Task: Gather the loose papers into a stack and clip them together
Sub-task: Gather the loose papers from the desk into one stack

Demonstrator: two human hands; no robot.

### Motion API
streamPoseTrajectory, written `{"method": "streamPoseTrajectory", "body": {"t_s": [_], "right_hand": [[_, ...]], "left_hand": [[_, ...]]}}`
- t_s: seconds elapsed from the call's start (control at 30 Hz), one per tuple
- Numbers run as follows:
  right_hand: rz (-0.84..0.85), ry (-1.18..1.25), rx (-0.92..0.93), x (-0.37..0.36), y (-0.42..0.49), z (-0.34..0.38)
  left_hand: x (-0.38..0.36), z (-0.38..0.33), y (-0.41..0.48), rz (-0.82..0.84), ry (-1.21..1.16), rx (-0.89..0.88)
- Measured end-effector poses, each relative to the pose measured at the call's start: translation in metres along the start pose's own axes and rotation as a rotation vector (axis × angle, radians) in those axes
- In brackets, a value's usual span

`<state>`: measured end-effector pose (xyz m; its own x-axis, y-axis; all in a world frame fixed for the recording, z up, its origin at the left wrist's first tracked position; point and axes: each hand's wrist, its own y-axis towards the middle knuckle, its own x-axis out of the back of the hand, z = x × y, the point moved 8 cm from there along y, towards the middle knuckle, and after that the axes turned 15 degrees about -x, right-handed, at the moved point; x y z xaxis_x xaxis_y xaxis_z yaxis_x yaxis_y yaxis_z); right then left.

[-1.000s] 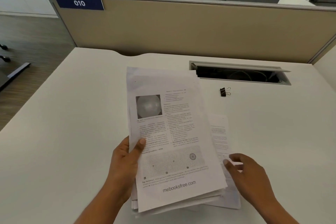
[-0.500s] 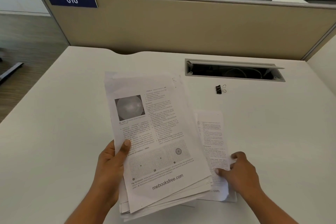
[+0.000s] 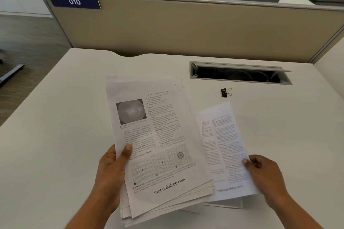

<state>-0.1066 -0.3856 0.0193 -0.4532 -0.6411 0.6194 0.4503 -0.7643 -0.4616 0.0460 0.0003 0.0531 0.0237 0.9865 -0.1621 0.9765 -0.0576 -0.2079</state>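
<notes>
Left hand (image 3: 113,169) grips the paper stack (image 3: 158,147); right hand (image 3: 264,171) pinches a loose sheet (image 3: 223,147).

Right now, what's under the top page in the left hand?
More loose sheets, their fanned edges showing along the bottom and right of the top page. The left hand grips them, thumb on top. How many sheets there are, and what is printed on them, is covered.

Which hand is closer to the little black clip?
The right hand. It pinches a loose page on the near side of the clip; the left hand grips the paper stack farther off to the left.
</notes>
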Motion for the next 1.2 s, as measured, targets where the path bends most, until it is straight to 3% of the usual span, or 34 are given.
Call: {"method": "streamPoseTrajectory", "body": {"t_s": [0.37, 0.6, 0.87, 1.0, 1.1, 1.2], "right_hand": [[-0.154, 0.38, 0.034, 0.086, -0.002, 0.013], [0.004, 0.676, 0.007, 0.116, -0.005, 0.014], [0.307, 0.693, 0.038, 0.057, -0.055, 0.069], [0.411, 0.546, 0.083, 0.014, -0.083, 0.09], [0.418, 0.475, 0.108, -0.008, -0.092, 0.096], [0.314, 0.416, 0.155, -0.018, -0.091, 0.096]], "left_hand": [[0.01, -0.01, 0.008, -0.026, 0.013, -0.029], [0.011, -0.009, 0.01, -0.024, 0.007, -0.024], [-0.009, -0.002, 0.004, 0.024, -0.027, 0.023], [-0.023, 0.002, -0.003, 0.062, -0.031, 0.058], [-0.034, 0.004, -0.009, 0.096, -0.013, 0.072], [-0.042, 0.005, -0.016, 0.135, -0.019, 0.099]]}}
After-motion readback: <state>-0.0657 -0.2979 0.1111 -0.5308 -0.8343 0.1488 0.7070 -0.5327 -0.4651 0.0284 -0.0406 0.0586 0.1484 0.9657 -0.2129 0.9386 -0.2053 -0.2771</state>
